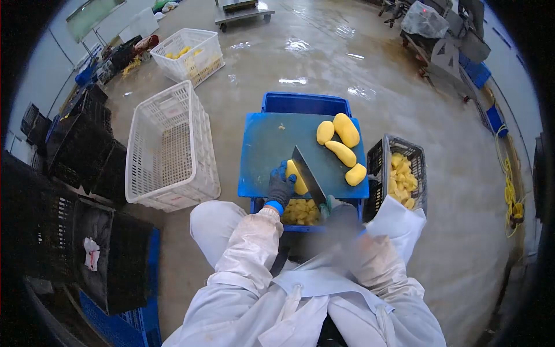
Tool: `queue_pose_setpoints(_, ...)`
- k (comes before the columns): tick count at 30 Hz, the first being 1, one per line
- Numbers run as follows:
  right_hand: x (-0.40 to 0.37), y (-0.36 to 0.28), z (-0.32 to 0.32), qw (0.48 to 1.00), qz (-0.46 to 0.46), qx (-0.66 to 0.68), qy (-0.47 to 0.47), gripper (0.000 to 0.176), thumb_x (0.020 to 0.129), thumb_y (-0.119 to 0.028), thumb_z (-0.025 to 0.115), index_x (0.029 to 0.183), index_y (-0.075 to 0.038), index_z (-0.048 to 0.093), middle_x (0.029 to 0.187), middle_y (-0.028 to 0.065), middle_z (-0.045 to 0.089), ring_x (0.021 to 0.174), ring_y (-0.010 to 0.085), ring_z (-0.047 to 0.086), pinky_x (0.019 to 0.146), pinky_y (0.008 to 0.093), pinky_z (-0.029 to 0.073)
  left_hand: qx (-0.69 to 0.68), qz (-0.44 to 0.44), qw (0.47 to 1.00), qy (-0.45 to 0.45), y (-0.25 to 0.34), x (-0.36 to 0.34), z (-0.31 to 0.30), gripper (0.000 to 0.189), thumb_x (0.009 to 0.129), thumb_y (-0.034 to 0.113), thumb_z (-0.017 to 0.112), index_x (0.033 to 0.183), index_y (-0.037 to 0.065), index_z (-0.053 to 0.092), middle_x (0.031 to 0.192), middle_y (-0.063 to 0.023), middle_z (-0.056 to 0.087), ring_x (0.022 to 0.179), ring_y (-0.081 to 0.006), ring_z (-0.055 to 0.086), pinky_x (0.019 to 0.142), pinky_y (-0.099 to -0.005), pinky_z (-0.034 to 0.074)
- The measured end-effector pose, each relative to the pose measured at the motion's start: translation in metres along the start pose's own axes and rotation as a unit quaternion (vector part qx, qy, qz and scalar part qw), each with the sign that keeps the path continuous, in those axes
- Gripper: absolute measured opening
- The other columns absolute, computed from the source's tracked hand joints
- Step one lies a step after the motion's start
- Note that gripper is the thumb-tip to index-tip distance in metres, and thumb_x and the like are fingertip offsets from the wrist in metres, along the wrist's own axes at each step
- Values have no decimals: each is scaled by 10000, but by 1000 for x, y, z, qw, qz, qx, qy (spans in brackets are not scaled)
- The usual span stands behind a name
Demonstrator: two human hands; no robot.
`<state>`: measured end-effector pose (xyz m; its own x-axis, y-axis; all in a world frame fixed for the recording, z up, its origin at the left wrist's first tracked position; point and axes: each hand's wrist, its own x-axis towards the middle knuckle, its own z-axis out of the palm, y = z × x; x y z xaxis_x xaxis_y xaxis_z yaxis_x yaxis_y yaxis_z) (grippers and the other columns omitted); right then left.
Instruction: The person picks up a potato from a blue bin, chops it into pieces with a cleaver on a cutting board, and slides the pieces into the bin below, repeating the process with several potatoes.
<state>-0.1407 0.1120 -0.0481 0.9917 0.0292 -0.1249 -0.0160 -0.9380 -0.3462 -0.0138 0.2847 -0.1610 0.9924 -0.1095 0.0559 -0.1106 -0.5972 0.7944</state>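
Note:
My gloved left hand (280,186) grips a peeled potato (297,178) near the front edge of the blue cutting board (260,139). In my right hand (338,211), partly blurred, is the green handle of a large knife (309,176). Its broad blade stands along the right side of that potato. Several whole peeled potatoes (346,130) lie at the board's right side. Below the front edge, cut potato chunks (300,213) fill a blue bin (317,228) under my hands.
A black crate (378,173) of potato chunks stands right of the board. To the left is a white crate (202,156), with another white crate (211,49) holding yellow pieces behind it. Dark crates (87,139) line the left wall. A wheeled cart (245,14) stands on the wet floor.

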Motion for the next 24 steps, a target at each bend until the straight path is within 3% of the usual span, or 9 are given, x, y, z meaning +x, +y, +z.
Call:
queue_pose_setpoints(4, 17, -1, -4, 999, 3, -16, -37, 334, 880, -335, 505, 1037, -42, 535, 833, 216, 648, 802, 375, 642, 715, 484, 494, 10, 6, 1000, 27, 4, -2, 0, 624, 801, 244, 647, 1357, 82, 416, 1132, -238, 514, 1059, -389, 484, 953, -443, 390)
queue_pose_setpoints(7, 39, -9, -9, 994, 45, -13, -96, 348, 883, -337, 506, 1043, -29, 534, 902, 234, 643, 856, 388, 632, 756, 483, 490, 42, -30, 998, -25, 12, -1, -9, 632, 800, 264, 650, 1362, 91, 418, 1159, -235, 508, 1080, -386, 485, 957, -440, 393)
queue_pose_setpoints(12, 77, -9, 6, 986, 73, 12, -151, 379, 891, -352, 502, 1054, -12, 531, 985, 263, 624, 927, 416, 607, 808, 493, 471, 32, -24, 999, -8, -4, -2, 4, 632, 811, 305, 636, 1367, 99, 419, 1223, -241, 485, 1119, -389, 477, 965, -442, 392)
queue_pose_setpoints(16, 97, 0, 49, 992, 63, 72, -76, 295, 897, -284, 512, 1017, -18, 560, 931, 276, 615, 850, 426, 601, 751, 482, 470, 35, -33, 999, -16, 0, -3, 3, 650, 827, 305, 609, 1391, 85, 371, 1253, -263, 456, 1140, -416, 452, 977, -454, 377)
queue_pose_setpoints(18, 100, 18, 54, 992, 40, 115, -41, 311, 896, -282, 523, 1033, -6, 560, 938, 278, 617, 842, 428, 603, 756, 478, 468, 30, 0, 1000, -1, 3, -9, 11, 657, 876, 347, 549, 1415, 61, 303, 1297, -295, 409, 1187, -456, 400, 1001, -507, 332)
queue_pose_setpoints(21, 111, 25, 62, 947, 88, 290, -108, 284, 893, -235, 541, 1036, 11, 556, 842, 222, 623, 705, 332, 616, 614, 419, 484, 36, 48, 997, 38, 12, -5, 21, 659, 907, 345, 502, 1442, 68, 237, 1344, -308, 356, 1233, -482, 347, 1022, -537, 299)
queue_pose_setpoints(24, 82, 8, 36, 957, 53, 270, -86, 223, 891, -190, 542, 1020, -9, 557, 764, 143, 606, 558, 227, 570, 481, 346, 453, 65, 32, 997, 18, 1, -16, 30, 692, 866, 309, 545, 1443, 84, 237, 1377, -309, 291, 1264, -469, 319, 1040, -537, 263)
